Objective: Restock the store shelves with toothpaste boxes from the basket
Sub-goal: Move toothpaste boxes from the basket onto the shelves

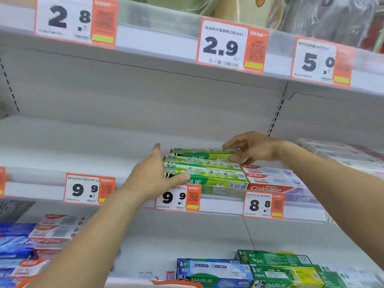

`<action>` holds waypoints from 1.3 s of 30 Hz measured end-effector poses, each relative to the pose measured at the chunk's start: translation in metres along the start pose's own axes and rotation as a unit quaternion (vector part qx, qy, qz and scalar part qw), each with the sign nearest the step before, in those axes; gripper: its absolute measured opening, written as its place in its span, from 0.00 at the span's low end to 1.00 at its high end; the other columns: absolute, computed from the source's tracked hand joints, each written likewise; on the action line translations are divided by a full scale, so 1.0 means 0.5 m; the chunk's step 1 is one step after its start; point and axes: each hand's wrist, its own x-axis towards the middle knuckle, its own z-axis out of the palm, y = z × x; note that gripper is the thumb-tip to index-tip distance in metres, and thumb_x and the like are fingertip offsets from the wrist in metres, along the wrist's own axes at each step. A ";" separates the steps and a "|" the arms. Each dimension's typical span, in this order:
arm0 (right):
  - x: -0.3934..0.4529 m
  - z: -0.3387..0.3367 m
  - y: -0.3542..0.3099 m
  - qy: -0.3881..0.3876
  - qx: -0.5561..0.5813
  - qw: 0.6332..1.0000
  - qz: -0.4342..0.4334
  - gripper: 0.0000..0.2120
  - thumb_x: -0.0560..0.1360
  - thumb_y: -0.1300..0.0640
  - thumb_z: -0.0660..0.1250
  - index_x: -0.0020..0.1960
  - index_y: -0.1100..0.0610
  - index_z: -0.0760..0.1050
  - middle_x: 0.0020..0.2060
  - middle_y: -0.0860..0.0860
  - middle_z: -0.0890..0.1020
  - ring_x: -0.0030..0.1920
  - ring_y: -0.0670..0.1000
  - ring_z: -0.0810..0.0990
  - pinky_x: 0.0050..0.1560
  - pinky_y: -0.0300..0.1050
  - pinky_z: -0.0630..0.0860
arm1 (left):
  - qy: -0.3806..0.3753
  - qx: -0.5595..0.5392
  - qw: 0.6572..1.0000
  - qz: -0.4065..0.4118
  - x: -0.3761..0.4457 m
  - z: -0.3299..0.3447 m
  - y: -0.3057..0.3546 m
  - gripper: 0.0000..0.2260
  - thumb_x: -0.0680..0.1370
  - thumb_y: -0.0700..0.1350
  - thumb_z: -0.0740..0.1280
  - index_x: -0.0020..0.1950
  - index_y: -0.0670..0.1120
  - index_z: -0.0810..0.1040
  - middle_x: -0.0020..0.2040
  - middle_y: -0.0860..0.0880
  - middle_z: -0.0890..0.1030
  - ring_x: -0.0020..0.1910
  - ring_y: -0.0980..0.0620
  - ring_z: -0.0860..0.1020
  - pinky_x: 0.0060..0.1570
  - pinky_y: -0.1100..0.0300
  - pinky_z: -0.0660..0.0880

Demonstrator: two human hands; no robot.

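Green cardboard toothpaste boxes (pixel 204 169) lie stacked long-ways on the white metal middle shelf (pixel 83 154), just beside a stack of white and red toothpaste boxes (pixel 272 179) on their right. The left hand (pixel 154 175) presses flat against the left end of the green stack, with its fingers straight and its thumb lying across the front of the lowest box. The right hand (pixel 252 148) holds the right end of the top green box with curled fingers.
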 end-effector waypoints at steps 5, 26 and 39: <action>0.007 0.014 0.006 -0.036 -0.013 0.999 0.007 0.18 0.75 0.56 0.74 0.64 0.46 0.78 0.64 0.42 0.80 0.65 0.45 0.77 0.72 0.50 0.70 | -0.086 -0.013 0.996 0.030 0.025 -0.004 -0.030 0.29 0.68 0.63 0.77 0.61 0.55 0.69 0.53 0.60 0.80 0.54 0.56 0.80 0.56 0.56 0.77; -0.068 0.081 -0.045 0.204 -0.196 0.955 -0.093 0.10 0.77 0.50 0.71 0.58 0.47 0.81 0.60 0.48 0.80 0.57 0.45 0.78 0.58 0.50 0.77 | 0.027 0.082 0.989 0.116 -0.016 -0.006 -0.025 0.44 0.72 0.66 0.70 0.80 0.48 0.56 0.76 0.51 0.67 0.74 0.49 0.66 0.71 0.51 0.64; -0.247 0.677 -0.027 -0.055 0.279 0.956 0.076 0.07 0.76 0.67 0.69 0.53 0.60 0.77 0.35 0.54 0.79 0.28 0.49 0.78 0.27 0.39 0.72 | -0.094 0.126 0.985 0.067 -0.354 0.046 -0.222 0.03 0.77 0.48 0.70 0.48 0.54 0.76 0.45 0.57 0.77 0.45 0.57 0.77 0.45 0.58 0.72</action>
